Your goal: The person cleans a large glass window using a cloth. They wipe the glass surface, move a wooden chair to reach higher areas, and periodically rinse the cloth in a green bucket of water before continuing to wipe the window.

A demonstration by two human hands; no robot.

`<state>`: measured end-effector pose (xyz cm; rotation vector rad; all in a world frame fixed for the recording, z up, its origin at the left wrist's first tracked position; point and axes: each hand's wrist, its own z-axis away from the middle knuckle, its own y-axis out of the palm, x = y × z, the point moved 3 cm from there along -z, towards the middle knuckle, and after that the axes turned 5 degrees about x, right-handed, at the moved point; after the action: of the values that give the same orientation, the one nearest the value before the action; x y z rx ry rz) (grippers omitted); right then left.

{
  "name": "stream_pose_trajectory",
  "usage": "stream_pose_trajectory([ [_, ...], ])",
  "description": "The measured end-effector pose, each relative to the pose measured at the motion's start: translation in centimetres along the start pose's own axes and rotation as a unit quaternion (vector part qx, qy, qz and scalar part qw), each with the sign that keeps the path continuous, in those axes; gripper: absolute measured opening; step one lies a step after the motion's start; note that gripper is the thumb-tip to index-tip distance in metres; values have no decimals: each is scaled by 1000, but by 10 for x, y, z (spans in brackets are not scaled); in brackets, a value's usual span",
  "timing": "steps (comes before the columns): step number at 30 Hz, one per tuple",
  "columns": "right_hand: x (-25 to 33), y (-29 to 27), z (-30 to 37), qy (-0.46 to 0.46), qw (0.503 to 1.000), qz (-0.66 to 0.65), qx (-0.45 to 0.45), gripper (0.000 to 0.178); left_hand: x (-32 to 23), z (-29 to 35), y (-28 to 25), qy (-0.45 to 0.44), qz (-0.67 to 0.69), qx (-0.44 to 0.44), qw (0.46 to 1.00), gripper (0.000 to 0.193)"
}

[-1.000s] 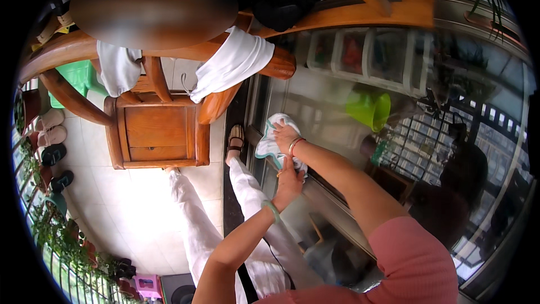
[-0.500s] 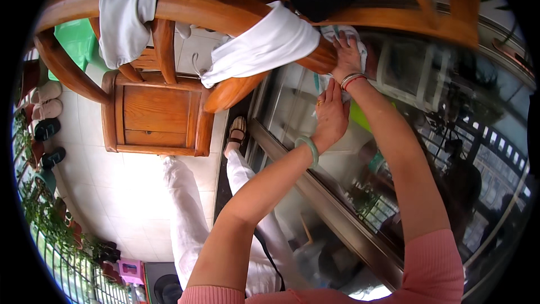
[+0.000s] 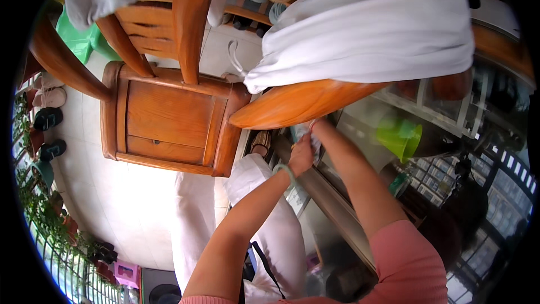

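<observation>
My left hand (image 3: 302,156), a pale green bangle (image 3: 284,172) at its wrist, is closed at a whitish cloth (image 3: 316,147) by the frame of the glass door. My right arm (image 3: 351,171) reaches to the same place. Its wrist, with a red band, crosses close to my left fingers, and the wooden chair's arm (image 3: 315,104) hides most of the right hand. A large white cloth (image 3: 360,34) is draped over the chair above my hands.
The wooden chair seat (image 3: 169,118) stands ahead on the left, with a green plastic stool (image 3: 79,36) beyond it. Shoes (image 3: 49,97) and potted plants (image 3: 42,191) line the railing. A lime-green bin (image 3: 402,138) shows at the glass on the right.
Both hands have come down and nearer, from the glass beside the chair's arm toward the door frame. My view has shifted, so the chair and its white cloth appear larger and closer.
</observation>
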<state>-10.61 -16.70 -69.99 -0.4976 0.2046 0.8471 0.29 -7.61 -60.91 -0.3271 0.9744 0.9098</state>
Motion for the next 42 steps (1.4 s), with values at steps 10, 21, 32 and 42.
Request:
stream_pose_trajectory([
  [10,16,10,21,22,993,-28,-113,33,7,11,8,9,-14,-4,1000,61],
  [21,-123,-21,66,138,984,22,-112,36,27,-122,-48,84,-32,-20,996,67],
  [32,-16,2,35,6,1000,17,19,41,80,-62,-32,53,-22,36,998,61],
  [42,52,9,88,-88,995,45,27,41,-1,88,18,-90,54,91,990,60],
])
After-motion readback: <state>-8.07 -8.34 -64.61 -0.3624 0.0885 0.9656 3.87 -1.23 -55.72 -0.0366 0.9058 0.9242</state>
